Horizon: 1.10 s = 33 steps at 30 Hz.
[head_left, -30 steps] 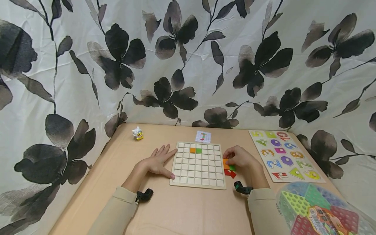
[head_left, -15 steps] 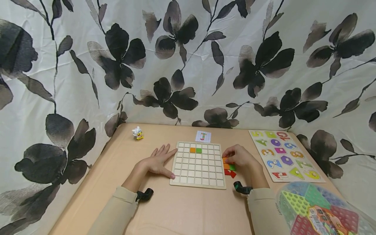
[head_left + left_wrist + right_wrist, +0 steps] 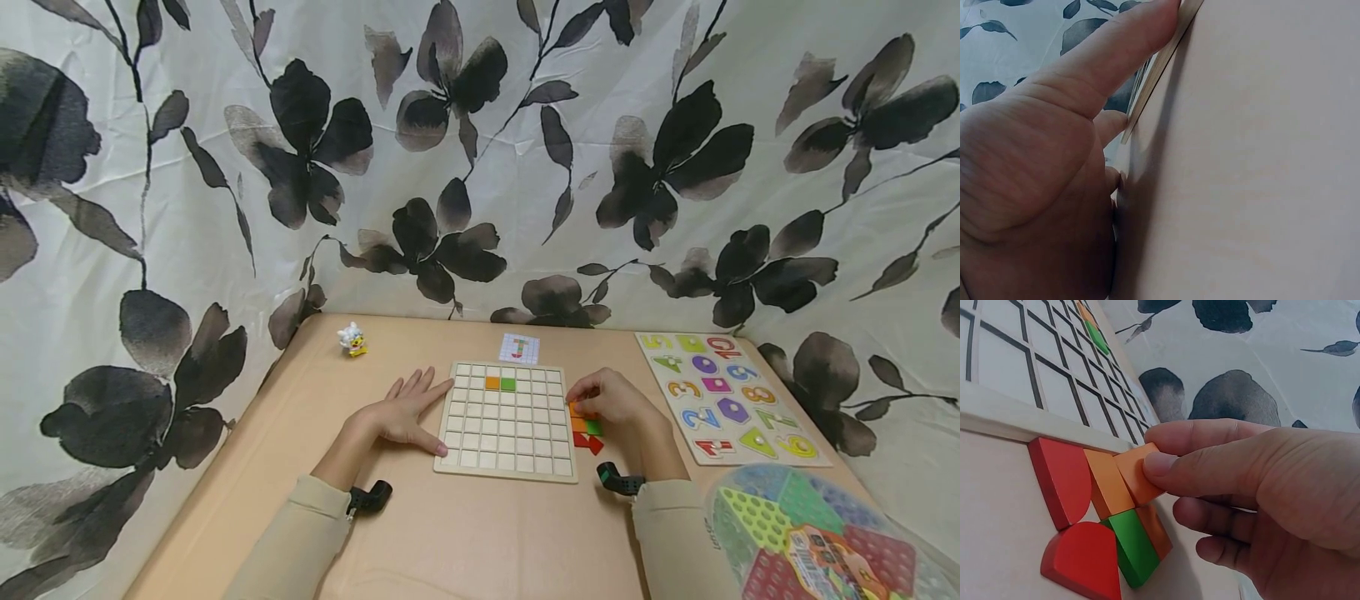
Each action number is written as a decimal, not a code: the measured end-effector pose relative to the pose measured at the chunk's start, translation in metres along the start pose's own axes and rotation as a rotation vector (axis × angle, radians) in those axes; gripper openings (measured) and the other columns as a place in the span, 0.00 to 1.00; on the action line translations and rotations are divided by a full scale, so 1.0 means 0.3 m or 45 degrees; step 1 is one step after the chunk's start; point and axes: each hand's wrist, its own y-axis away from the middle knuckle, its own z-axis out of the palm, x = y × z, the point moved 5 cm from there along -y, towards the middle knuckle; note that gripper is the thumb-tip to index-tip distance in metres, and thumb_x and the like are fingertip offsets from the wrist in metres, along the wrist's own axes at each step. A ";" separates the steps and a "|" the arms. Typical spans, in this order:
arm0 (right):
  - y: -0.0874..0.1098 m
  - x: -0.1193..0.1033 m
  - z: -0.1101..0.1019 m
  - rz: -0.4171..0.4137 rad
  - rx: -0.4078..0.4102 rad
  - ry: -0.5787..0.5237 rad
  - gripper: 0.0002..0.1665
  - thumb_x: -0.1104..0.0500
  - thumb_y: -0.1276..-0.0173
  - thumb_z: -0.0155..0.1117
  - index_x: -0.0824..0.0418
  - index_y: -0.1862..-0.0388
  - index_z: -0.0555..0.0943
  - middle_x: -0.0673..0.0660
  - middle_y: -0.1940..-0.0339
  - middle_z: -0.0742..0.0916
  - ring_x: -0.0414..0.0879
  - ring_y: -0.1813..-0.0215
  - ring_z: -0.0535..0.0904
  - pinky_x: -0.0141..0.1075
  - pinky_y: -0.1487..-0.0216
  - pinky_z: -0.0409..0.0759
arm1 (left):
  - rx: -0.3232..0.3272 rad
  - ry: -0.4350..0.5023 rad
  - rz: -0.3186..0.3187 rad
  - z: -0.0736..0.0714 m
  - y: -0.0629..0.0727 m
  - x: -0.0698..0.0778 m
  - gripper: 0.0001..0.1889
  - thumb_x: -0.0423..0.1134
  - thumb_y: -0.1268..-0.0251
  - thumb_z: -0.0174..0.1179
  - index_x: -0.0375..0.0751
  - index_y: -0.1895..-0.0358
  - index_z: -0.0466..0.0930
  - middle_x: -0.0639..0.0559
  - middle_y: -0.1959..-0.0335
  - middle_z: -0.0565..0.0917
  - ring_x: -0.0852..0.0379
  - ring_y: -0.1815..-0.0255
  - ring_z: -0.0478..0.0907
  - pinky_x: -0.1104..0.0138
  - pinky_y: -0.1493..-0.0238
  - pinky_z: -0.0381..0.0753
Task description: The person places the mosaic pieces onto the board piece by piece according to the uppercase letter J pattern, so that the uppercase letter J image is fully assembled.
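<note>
A pale gridded board (image 3: pixel 506 429) in a light wooden frame lies mid-table; an orange square tile (image 3: pixel 492 383) and a green square tile (image 3: pixel 508 384) sit side by side in its upper part. My left hand (image 3: pixel 405 414) is spread along the board's left edge, thumb (image 3: pixel 1141 44) and a fingertip touching the frame. Beside the right edge, my right hand (image 3: pixel 611 404) pinches an orange square tile (image 3: pixel 1138 472) between thumb and index finger. Touching or close to it are another orange tile (image 3: pixel 1110 484), a green tile (image 3: pixel 1135 547), a partly hidden orange one (image 3: pixel 1155 530) and two round-ended red pieces (image 3: pixel 1063 481).
Behind the board lies a small grid card (image 3: pixel 519 349) with a coloured pattern. A white-and-yellow figurine (image 3: pixel 351 340) stands back left. To the right are a number-and-shape board (image 3: pixel 738 400) and a clear package of coloured pieces (image 3: pixel 813 533). A floral curtain (image 3: pixel 480 167) hangs behind the table.
My right hand has shifted very slightly left, and more of the orange beneath its fingers shows. The left hand stays on the board's edge.
</note>
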 end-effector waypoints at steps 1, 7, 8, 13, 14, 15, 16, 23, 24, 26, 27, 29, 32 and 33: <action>0.001 -0.001 0.000 0.001 -0.001 -0.002 0.09 0.70 0.31 0.69 0.62 0.57 0.91 0.57 0.57 0.89 0.49 0.58 0.77 0.33 0.57 0.80 | 0.001 0.002 0.001 0.000 0.000 0.000 0.67 0.71 0.54 0.76 0.54 0.14 0.46 0.36 0.13 0.34 0.36 0.13 0.27 0.38 0.17 0.27; 0.002 -0.007 -0.005 -0.002 0.002 0.013 0.09 0.70 0.31 0.68 0.62 0.56 0.91 0.57 0.58 0.89 0.50 0.57 0.78 0.33 0.57 0.80 | -0.001 0.010 0.000 0.001 -0.003 0.000 0.67 0.70 0.54 0.76 0.54 0.14 0.46 0.36 0.13 0.33 0.36 0.13 0.27 0.38 0.17 0.27; 0.002 -0.007 -0.010 -0.002 0.014 0.023 0.09 0.69 0.30 0.68 0.61 0.56 0.91 0.56 0.58 0.89 0.50 0.57 0.78 0.33 0.56 0.80 | -0.002 0.013 0.001 0.002 -0.004 0.000 0.67 0.70 0.54 0.76 0.54 0.14 0.46 0.36 0.13 0.33 0.36 0.13 0.26 0.38 0.17 0.26; 0.007 -0.012 -0.035 0.002 0.098 0.049 0.09 0.66 0.29 0.68 0.59 0.54 0.91 0.54 0.62 0.88 0.51 0.56 0.76 0.36 0.55 0.77 | -0.001 0.004 0.001 0.003 -0.007 -0.002 0.67 0.71 0.54 0.76 0.54 0.14 0.46 0.36 0.13 0.34 0.37 0.13 0.26 0.38 0.17 0.26; 0.009 -0.014 -0.039 0.002 0.110 0.038 0.09 0.66 0.29 0.68 0.60 0.53 0.91 0.54 0.62 0.88 0.51 0.56 0.76 0.36 0.56 0.77 | -0.001 -0.001 0.001 0.004 -0.007 -0.003 0.67 0.71 0.54 0.76 0.55 0.14 0.46 0.36 0.13 0.34 0.37 0.13 0.26 0.38 0.17 0.26; 0.010 -0.018 -0.042 -0.004 0.121 0.035 0.09 0.65 0.29 0.68 0.60 0.53 0.91 0.54 0.63 0.88 0.51 0.57 0.76 0.36 0.57 0.77 | 0.000 -0.006 0.000 0.004 -0.008 -0.004 0.67 0.72 0.54 0.75 0.55 0.14 0.46 0.36 0.13 0.34 0.37 0.13 0.27 0.38 0.17 0.26; 0.011 -0.023 -0.044 -0.019 0.129 0.036 0.09 0.65 0.29 0.68 0.61 0.52 0.90 0.55 0.63 0.88 0.52 0.58 0.76 0.36 0.57 0.77 | 0.001 -0.010 0.000 0.004 -0.008 -0.004 0.67 0.72 0.54 0.75 0.55 0.14 0.46 0.36 0.13 0.34 0.37 0.13 0.27 0.38 0.17 0.27; 0.015 -0.051 -0.056 -0.073 0.227 -0.005 0.11 0.64 0.26 0.65 0.63 0.48 0.88 0.56 0.61 0.85 0.52 0.57 0.77 0.35 0.57 0.78 | 0.003 -0.018 0.001 0.006 -0.009 -0.008 0.67 0.73 0.55 0.75 0.55 0.13 0.45 0.36 0.13 0.33 0.37 0.13 0.27 0.39 0.17 0.26; 0.014 -0.053 -0.057 -0.078 0.240 -0.017 0.11 0.64 0.25 0.65 0.63 0.47 0.88 0.56 0.60 0.86 0.52 0.57 0.77 0.35 0.57 0.78 | 0.004 -0.017 0.000 0.006 -0.010 -0.008 0.67 0.73 0.55 0.75 0.55 0.13 0.45 0.36 0.13 0.33 0.37 0.13 0.27 0.38 0.17 0.26; 0.012 -0.057 -0.058 -0.093 0.258 -0.040 0.12 0.63 0.24 0.64 0.63 0.46 0.87 0.57 0.58 0.86 0.52 0.57 0.76 0.34 0.57 0.77 | 0.005 -0.020 0.000 0.007 -0.010 -0.008 0.67 0.73 0.55 0.75 0.55 0.14 0.45 0.36 0.13 0.33 0.37 0.13 0.27 0.38 0.17 0.27; 0.010 -0.059 -0.058 -0.102 0.267 -0.054 0.12 0.63 0.24 0.64 0.64 0.46 0.87 0.58 0.57 0.87 0.52 0.57 0.77 0.33 0.58 0.77 | 0.006 -0.019 0.001 0.007 -0.010 -0.008 0.67 0.73 0.55 0.75 0.55 0.14 0.46 0.36 0.13 0.34 0.37 0.13 0.27 0.38 0.17 0.27; 0.007 -0.061 -0.058 -0.115 0.280 -0.085 0.13 0.63 0.24 0.64 0.65 0.45 0.87 0.59 0.54 0.88 0.52 0.58 0.78 0.31 0.59 0.78 | 0.007 -0.016 0.002 0.008 -0.009 -0.008 0.67 0.72 0.55 0.75 0.55 0.14 0.46 0.36 0.13 0.34 0.37 0.13 0.27 0.38 0.17 0.27; 0.004 -0.068 -0.057 -0.145 0.296 -0.141 0.13 0.64 0.24 0.65 0.68 0.46 0.87 0.62 0.52 0.89 0.51 0.60 0.80 0.28 0.59 0.82 | 0.007 -0.014 0.002 0.009 -0.010 -0.010 0.67 0.72 0.55 0.75 0.55 0.14 0.46 0.36 0.13 0.34 0.37 0.13 0.27 0.38 0.17 0.27; 0.003 -0.070 -0.056 -0.153 0.297 -0.155 0.13 0.64 0.25 0.65 0.68 0.46 0.87 0.62 0.52 0.89 0.51 0.60 0.81 0.27 0.59 0.83 | 0.007 -0.013 0.002 0.009 -0.010 -0.010 0.67 0.72 0.55 0.75 0.55 0.14 0.46 0.36 0.13 0.34 0.37 0.13 0.27 0.38 0.17 0.27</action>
